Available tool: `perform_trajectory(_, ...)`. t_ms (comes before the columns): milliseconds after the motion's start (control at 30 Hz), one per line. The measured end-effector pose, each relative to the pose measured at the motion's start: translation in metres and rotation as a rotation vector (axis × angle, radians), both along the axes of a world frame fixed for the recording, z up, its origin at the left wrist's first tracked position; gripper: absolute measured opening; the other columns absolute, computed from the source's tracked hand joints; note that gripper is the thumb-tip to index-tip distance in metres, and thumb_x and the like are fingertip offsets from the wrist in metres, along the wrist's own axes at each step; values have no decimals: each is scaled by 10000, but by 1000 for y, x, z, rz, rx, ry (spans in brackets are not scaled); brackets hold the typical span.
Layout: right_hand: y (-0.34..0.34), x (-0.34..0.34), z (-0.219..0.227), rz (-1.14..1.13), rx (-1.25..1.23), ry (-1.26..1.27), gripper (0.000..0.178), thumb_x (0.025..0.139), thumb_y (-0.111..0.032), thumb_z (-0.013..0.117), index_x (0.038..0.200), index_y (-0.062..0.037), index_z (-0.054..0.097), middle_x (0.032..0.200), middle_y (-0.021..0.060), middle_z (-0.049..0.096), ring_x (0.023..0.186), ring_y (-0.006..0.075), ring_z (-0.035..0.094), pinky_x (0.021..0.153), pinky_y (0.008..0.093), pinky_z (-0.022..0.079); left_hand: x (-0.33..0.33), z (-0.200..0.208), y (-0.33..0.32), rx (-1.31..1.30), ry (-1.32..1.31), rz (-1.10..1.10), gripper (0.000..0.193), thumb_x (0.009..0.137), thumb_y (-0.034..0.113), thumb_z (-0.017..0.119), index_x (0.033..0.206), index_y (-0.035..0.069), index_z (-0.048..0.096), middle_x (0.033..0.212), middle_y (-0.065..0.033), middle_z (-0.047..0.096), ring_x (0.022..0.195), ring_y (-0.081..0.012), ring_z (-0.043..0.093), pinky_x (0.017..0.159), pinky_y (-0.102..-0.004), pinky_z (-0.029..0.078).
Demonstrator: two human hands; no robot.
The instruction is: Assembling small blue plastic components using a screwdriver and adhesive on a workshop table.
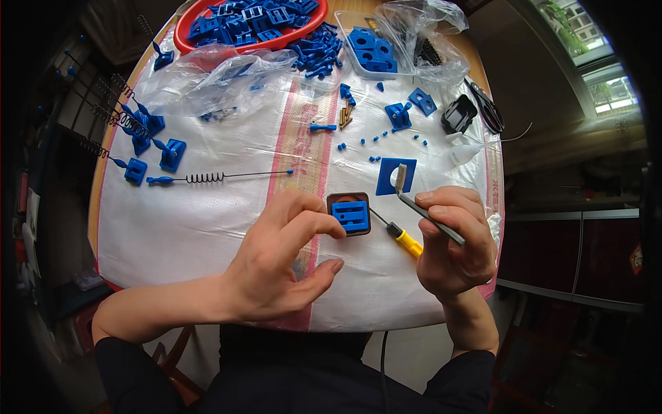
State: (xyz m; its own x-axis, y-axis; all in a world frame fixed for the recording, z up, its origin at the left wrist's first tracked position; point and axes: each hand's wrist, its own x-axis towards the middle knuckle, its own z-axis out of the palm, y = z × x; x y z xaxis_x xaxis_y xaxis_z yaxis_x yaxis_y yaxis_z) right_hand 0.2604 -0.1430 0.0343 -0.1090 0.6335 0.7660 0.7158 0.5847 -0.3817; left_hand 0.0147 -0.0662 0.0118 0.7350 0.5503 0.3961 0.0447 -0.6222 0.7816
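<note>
My right hand (456,241) is closed round the grey handle of a small brush (429,215), its pale bristled head pointing up and away. That head overlaps a flat blue square plate (386,181) with a round hole; I cannot tell if they touch. Just left of it, a blue slotted block (350,215) sits in a shallow dark brown square holder (338,199). My left hand (276,255) has its fingers apart and holds nothing, the index fingertip at the holder's near left corner. A yellow-handled tool (409,243) with a thin metal shaft lies between holder and right hand.
A spring rod (207,178) with blue ends lies left, near several blue bases with springs (172,154). At the back are a red basin (181,34) of blue parts, a clear tub (348,58), and plastic bags (241,72). Scissors (485,107) and a white bottle (465,153) lie right.
</note>
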Motion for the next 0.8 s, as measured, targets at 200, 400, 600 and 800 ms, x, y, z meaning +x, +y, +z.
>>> perform_trajectory(200, -7, -4, -5, -64, -82, -77, 388, 783, 55, 831, 1114, -9, 638, 987, 143, 730, 856, 282, 705, 730, 344, 587, 31, -32, 25, 36, 61, 14, 602, 717, 104, 829, 1217, 19, 504, 1191, -175, 528, 1141, -377, 532, 989, -469, 437)
perform_trajectory(400, -9, 3, -14, -75, -177, -66, 373, 768, 55, 833, 1093, -3, 659, 981, 130, 728, 849, 276, 697, 710, 339, 579, 42, -39, 31, 17, 63, -33, 553, 716, 136, 846, 1169, 38, 543, 1143, -144, 571, 1123, -349, 552, 967, -449, 429)
perform_trajectory(600, -9, 1, -12, -35, -267, -44, 405, 729, 51, 855, 1081, -15, 668, 982, 117, 728, 823, 276, 690, 703, 346, 571, 39, -42, 34, 36, 117, -75, 556, 705, 133, 852, 1175, 55, 566, 1165, -120, 603, 1155, -328, 563, 974, -450, 416)
perform_trajectory(800, -7, 0, -13, 20, -301, -35, 421, 724, 56, 856, 1087, -23, 658, 982, 113, 721, 819, 266, 698, 684, 335, 577, 39, -43, 37, 22, 122, -116, 583, 680, 102, 852, 1191, 55, 573, 1200, -113, 618, 1179, -340, 562, 1004, -462, 406)
